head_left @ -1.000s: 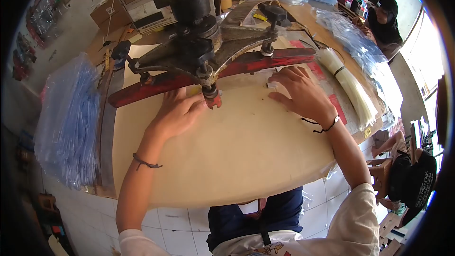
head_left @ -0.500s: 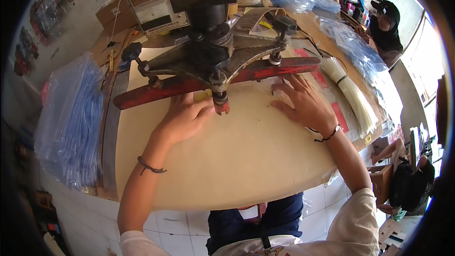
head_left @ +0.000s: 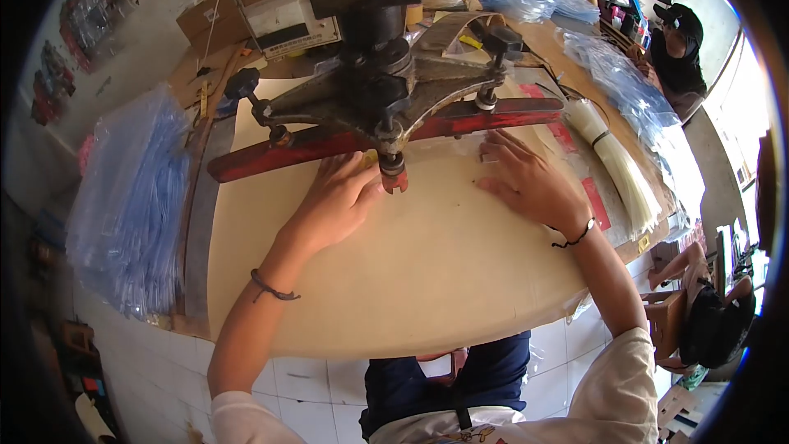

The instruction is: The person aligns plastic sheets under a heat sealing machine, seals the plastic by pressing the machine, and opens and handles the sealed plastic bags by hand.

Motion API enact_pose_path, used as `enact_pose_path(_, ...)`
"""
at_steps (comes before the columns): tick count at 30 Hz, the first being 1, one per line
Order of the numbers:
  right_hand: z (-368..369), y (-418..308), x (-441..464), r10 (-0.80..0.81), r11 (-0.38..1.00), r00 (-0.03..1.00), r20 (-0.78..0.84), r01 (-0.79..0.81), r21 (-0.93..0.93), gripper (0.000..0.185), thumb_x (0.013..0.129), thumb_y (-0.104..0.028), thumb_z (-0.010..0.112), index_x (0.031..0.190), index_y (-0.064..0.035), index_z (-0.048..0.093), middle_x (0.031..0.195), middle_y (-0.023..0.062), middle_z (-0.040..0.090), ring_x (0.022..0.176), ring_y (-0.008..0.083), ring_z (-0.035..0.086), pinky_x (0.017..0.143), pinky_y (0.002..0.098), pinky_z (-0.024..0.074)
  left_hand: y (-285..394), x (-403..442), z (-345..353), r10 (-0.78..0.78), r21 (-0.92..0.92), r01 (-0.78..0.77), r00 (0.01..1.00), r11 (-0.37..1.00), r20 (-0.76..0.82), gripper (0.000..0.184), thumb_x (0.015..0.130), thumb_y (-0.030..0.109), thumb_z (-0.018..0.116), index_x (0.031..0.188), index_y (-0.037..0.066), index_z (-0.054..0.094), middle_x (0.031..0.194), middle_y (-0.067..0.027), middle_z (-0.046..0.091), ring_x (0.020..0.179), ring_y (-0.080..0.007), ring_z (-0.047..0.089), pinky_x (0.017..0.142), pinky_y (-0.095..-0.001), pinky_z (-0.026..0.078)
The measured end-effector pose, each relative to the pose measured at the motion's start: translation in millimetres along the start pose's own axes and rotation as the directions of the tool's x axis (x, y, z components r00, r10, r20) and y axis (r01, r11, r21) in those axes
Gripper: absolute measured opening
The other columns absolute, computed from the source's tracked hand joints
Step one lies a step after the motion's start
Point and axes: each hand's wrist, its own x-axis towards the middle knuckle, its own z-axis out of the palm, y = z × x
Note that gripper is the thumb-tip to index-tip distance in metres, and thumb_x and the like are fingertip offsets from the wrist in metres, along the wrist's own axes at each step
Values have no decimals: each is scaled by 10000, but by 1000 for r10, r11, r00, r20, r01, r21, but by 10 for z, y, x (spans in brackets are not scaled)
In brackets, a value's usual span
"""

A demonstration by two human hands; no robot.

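- L hand (head_left: 341, 199) is lying palm down on the tan sheet (head_left: 427, 279). It's looking open, fingers pointing fwd, thumb sticking out to the side. Its fingertips are reaching nr the red bar (head_left: 448, 123); can't tell if they're touching it.
- R hand (head_left: 536, 189) is resting palm down on the sheet too, nr its R side. It's open, w/ fingers & thumb spreading apart.
- Sheet is covering the middle of the worktop (head_left: 538, 43), running under the bar & bending down a bit at the person's edge.
- Bar is going across over the sheet, a bit aslant, R end farther off. Can't tell if it's touching the sheet.
- Dark machine (head_left: 337, 107) is holding the bar from above. Its red tip (head_left: 394, 183) is hanging btwn the hands, just beside the L thumb.
- Smth yellow (head_left: 370, 159) is showing by the L fingers, too small to make out.
- Big plastic pile (head_left: 136, 205) is sitting L of the sheet.
- White bundle (head_left: 620, 168) w/ a black band is lying R of the R hand. A red patch (head_left: 596, 201) is showing btwn it & the sheet.
- Cord bands are circling both wrists.
- Another person (head_left: 678, 53) in a black cap is sitting far R, well apart.
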Motion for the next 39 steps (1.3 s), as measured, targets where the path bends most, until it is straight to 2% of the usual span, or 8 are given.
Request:
enact_pose_path(8,-58,-92,12,167,986,985,37,-167,-1,876,937,-449,653,1498,108,274,1521,337,370,1445,422,352,1187,447,326,-45,1,51,22,52,-21,999,998,-23,370,973,202,598,1324,87,575,1266,-154,547,1209,-368,495,1088,-492,360)
enact_pose_path(11,-127,-180,31,214,977,973,82,-215,10,864,942,-436,645,1509,94,266,1538,331,349,1457,426,329,1206,444,301,-25,-4,30,15,34,-14,1000,999,-15,380,973,209,599,1333,90,574,1272,-149,545,1213,-364,493,1089,-487,359)
enact_pose_path(14,-33,-132,5,128,992,992,-17,-128,-17,817,949,-441,633,1502,72,317,1548,319,344,1469,415,316,1218,463,278,-3,2,8,0,19,0,1000,1000,4,387,975,220,600,1339,90,573,1279,-145,542,1215,-359,492,1091,-483,358)
enact_pose_path(19,52,-54,15,43,992,998,43,-38,-124,685,993,-470,560,1448,30,455,1557,264,375,1485,382,306,1228,506,245,-17,-4,5,7,52,-7,1000,999,2,384,980,232,599,1328,71,577,1296,-142,541,1211,-351,494,1093,-476,357)
enact_pose_path(26,78,-71,-22,28,980,999,40,-19,-199,624,1017,-467,522,1409,19,503,1557,237,396,1487,354,314,1224,513,256,15,-70,-58,-138,106,127,985,986,101,440,1036,319,493,1438,138,509,1522,-197,391,1417,-425,333,1211,-498,249)
enact_pose_path(31,65,-56,-10,13,994,1000,2,-13,-108,563,999,-410,576,1345,32,538,1527,242,434,1471,368,341,1207,493,294,58,-199,-226,-304,145,284,941,948,147,502,1068,396,426,1516,169,447,1549,-223,356,1445,-423,308,1215,-486,256)
enact_pose_path(34,71,-20,-4,-29,996,999,-24,27,-87,522,980,-367,614,1300,42,559,1500,252,462,1448,381,371,1189,482,323,10,-196,-274,-250,79,239,950,968,188,518,1070,412,426,1535,184,426,1541,-221,365,1445,-422,310,1209,-487,266)
enact_pose_path(39,67,-35,11,-55,996,996,-65,50,-72,487,952,-322,650,1256,52,581,1457,261,500,1411,398,414,1175,477,342,79,-171,-262,-248,206,212,954,955,169,521,1048,409,481,1494,140,469,1525,-213,382,1428,-422,329,1187,-488,299)
